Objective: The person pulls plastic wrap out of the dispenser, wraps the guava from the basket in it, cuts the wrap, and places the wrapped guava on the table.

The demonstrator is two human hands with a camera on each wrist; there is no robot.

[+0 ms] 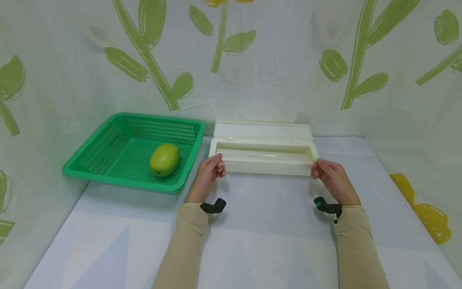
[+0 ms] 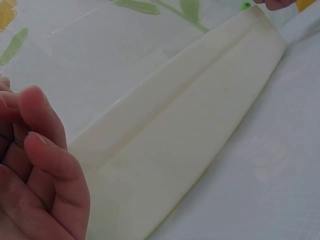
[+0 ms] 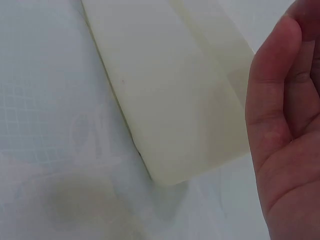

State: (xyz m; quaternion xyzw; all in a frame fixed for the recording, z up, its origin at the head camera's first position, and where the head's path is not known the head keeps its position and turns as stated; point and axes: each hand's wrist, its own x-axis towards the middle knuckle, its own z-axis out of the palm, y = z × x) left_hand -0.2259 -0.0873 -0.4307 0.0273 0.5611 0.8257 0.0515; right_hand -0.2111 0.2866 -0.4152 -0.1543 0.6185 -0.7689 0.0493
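A long white cling film dispenser [image 1: 267,166] stands at the back of the table with its lid [image 1: 263,130] raised. Inside lies a clear roll of cling film [image 1: 265,154]. At the dispenser's left front corner, my left hand [image 1: 209,172] pinches the edge of the film between thumb and forefinger. My right hand [image 1: 333,176] is at the right front corner, thumb and forefinger pinched together on what seems the film's other edge, beside a small green piece [image 1: 315,159]. In both wrist views the hand's fingertips are partly hidden.
Left of the dispenser is a green plastic basket [image 1: 140,183] with a yellow-green mango-like fruit [image 1: 165,159] in it. Behind hangs a pale curtain [image 1: 274,72] with a leaf print. The pale table [image 1: 267,233] spreads out in front of the dispenser.
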